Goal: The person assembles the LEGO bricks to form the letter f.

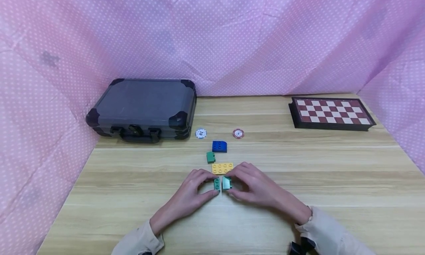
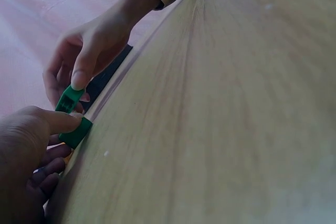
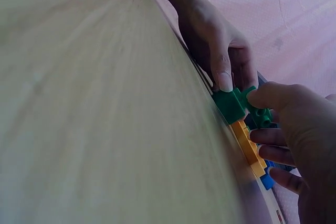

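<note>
While both hands are at work mid-table, the count of bricks runs to three green, one yellow, one blue; the left hand [image 1: 194, 190] pinches one two-stud green brick [image 1: 217, 185] between thumb and fingers, studs up; the right hand [image 1: 254, 185] pinches a sloped green brick [image 1: 227, 183], studs toward 3 o'clock; the hands stand near each other, a narrow gap between the two bricks; from these, the yellow brick [image 1: 219, 168] lies just beyond at 12, the third green brick [image 1: 210, 157] at 11, the blue brick [image 1: 219, 147] farther out at 12; two chips, a white chip [image 1: 200, 133] at 11, a red chip [image 1: 238, 133] between 12 and 1; one case [image 1: 142, 100] between 10 and 11, one checkered board [image 1: 332, 112] at 2; yellow brick's near right corner hidden by right fingers; sleeves [image 1: 137, 240] cut off at the lower edge; red chip's print too small to read.
</note>
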### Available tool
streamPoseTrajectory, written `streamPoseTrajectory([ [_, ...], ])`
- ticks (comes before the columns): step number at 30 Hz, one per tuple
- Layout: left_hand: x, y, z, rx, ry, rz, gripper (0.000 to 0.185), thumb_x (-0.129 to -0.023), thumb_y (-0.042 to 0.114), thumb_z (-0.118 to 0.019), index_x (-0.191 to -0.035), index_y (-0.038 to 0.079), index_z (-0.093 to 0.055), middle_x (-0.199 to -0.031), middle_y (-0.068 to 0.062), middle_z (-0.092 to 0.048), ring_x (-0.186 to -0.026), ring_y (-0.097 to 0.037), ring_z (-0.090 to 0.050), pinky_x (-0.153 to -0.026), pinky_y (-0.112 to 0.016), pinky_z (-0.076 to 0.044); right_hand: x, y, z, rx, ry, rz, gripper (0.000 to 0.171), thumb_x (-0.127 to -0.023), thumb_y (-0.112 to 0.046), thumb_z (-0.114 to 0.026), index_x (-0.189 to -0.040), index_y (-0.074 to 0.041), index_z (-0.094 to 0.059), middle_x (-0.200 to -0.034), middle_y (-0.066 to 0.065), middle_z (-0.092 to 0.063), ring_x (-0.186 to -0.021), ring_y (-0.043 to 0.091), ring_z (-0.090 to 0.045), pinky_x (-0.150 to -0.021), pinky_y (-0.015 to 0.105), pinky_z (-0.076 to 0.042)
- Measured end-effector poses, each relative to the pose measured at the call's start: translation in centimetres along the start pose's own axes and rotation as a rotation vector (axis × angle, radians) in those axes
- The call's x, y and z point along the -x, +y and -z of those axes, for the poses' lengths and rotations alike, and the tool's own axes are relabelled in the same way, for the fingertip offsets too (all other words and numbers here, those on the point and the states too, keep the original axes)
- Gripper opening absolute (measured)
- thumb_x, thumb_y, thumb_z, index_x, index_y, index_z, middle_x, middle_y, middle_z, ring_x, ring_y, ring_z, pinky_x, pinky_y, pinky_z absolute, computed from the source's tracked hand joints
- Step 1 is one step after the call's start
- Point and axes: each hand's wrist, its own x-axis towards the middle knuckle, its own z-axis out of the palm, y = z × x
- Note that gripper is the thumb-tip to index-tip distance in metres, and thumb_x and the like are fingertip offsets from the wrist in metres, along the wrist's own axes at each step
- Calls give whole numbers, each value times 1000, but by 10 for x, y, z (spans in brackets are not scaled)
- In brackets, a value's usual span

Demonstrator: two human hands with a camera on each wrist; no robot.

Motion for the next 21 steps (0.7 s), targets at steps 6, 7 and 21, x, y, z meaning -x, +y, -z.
streamPoseTrajectory([
  [6, -1, 0, 1, 4, -8, 0, 36, -93, 26, -80, -128, 22, -69, -123, 14, -62, -117, -10, -52, -102, -44, -47, -4, -2, -1, -13, -27, 1, 42, -91, -24, -80, -129, -12, -67, -123, -3, -68, -115, 16, -59, -96, 38, -53],
  [7, -1, 0, 1, 4, -10, 0, 36, -93, 26, -80, -128, 22, -69, -123, 13, -62, -118, -11, -52, -102, -44, -47, -4, -2, -1, -14, -28, 5, 42, -92, -24, -80, -129, -12, -67, -123, -3, -68, -115, 16, -59, -96, 38, -53],
  [21, 0, -2, 0, 5, 9, -38, 33, -93, 25, -80, -126, 21, -71, -121, 12, -64, -114, -13, -54, -99, -44, -48, -8, -3, -7, -16, 9, 31, 42, -90, -24, -81, -129, -12, -68, -123, -4, -68, -114, 15, -59, -96, 37, -53],
])
